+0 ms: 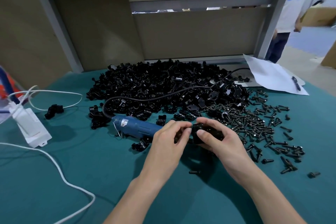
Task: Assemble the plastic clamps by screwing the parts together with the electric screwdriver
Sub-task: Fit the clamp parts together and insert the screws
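**Small, stiff clamp parts in both hands, driver lying idle**

The right hand is wrapped round a black clamp, with the thumb across its top face and the fingers underneath. The left hand pinches a smaller dark piece against the clamp's end. Whether that piece is a screw or a second clamp part cannot be told.

Both are held above the tabletop, just right of the electric screwdriver. It lies on its side with no hand on it, its front end hidden behind the left hand. Behind the screwdriver is the pile of loose clamp parts, with the cord trailing over it. The screws are scattered well to the screwdriver's right, beyond the hands.

The clamp looks like moulded plastic: light, rigid and glossy enough to slip or twist under the driver's torque. It is best gripped on its flat outer faces, with the fingers kept off the screw hole. The screwdriver is probably much heavier; its blue barrel is the place to hold it, and the cord may drag.
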`<act>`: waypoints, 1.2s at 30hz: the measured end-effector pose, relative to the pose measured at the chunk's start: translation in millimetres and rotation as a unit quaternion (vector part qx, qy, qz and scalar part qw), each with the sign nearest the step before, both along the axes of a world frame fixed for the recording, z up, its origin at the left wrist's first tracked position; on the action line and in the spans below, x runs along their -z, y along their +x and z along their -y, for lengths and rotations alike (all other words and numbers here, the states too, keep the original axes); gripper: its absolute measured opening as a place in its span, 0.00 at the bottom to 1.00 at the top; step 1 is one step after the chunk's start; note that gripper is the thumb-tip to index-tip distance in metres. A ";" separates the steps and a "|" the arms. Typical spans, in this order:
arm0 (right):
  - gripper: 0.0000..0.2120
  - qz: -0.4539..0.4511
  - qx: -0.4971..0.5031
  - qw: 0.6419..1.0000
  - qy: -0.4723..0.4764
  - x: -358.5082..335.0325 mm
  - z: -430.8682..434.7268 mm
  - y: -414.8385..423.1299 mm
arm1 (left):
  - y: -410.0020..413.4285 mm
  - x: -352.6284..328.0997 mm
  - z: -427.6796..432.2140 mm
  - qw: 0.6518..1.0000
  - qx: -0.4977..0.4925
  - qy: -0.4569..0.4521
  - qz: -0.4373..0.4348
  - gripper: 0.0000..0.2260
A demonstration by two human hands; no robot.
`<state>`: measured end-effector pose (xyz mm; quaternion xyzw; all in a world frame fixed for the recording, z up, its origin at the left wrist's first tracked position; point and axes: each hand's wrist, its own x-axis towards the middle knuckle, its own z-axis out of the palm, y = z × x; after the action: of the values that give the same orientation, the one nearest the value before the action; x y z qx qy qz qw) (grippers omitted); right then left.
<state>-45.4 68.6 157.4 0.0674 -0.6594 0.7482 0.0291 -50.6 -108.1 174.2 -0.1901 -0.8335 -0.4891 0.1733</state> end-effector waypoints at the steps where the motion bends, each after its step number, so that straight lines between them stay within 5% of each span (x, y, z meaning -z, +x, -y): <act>1: 0.21 -0.005 -0.001 1.000 0.015 0.3 0.7 0.8 | 0.1 0.1 0.2 1.000 0.004 0.003 0.005 0.06; 9: 0.29 -0.018 0.006 0.999 0.033 2.6 -1.2 -0.4 | -5.3 -3.7 0.0 0.954 0.083 0.204 0.204 0.07; 11: 0.30 -0.018 0.007 0.999 0.035 3.1 -1.5 -1.0 | -7.0 -4.6 1.7 0.951 0.083 0.211 0.213 0.02; 16: 0.31 -0.016 -0.001 0.999 0.046 4.2 0.5 -1.3 | -6.1 -4.9 1.2 0.950 0.078 0.193 0.234 0.13; 24: 0.22 -0.014 -0.005 0.999 0.043 3.9 0.6 -1.0 | -6.9 -3.7 0.6 0.956 0.072 0.203 0.201 0.02; 31: 0.30 -0.013 0.000 1.000 0.027 2.7 0.3 -1.2 | -6.5 -2.8 -3.1 0.936 0.088 0.259 0.222 0.07; 36: 0.26 -0.015 -0.002 0.999 0.043 2.8 -0.8 -0.5 | -5.5 -2.3 -3.2 0.937 0.086 0.216 0.261 0.13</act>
<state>-45.9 69.4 154.5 0.0809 -0.6900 0.7185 0.0344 -56.2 -104.9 176.5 -0.0845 -0.7042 -0.7028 -0.0559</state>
